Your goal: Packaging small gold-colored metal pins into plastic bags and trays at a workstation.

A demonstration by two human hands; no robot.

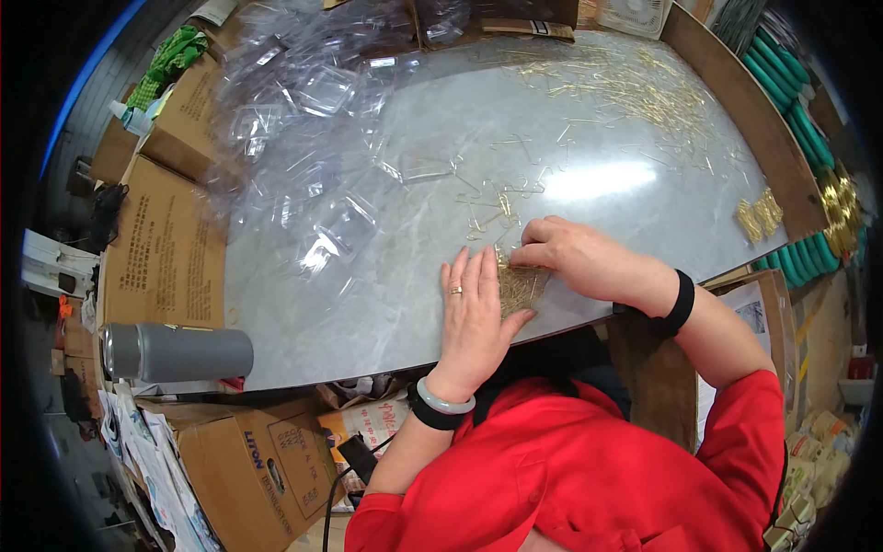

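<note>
A person in a red shirt (pixel 589 451) rests the left hand (pixel 472 317), fingers extended, thumb apart, beside gold-coloured wire pieces (pixel 521 293) near the grey table's (pixel 418 317) front edge; the right hand's (pixel 579 258) fingers bunch above, their grip unclear.

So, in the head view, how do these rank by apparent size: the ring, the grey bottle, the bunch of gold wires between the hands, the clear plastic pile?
Largest to smallest, as they look:
1. Clear plastic pile
2. Grey bottle
3. Bunch of gold wires, partly covered
4. Ring
</note>
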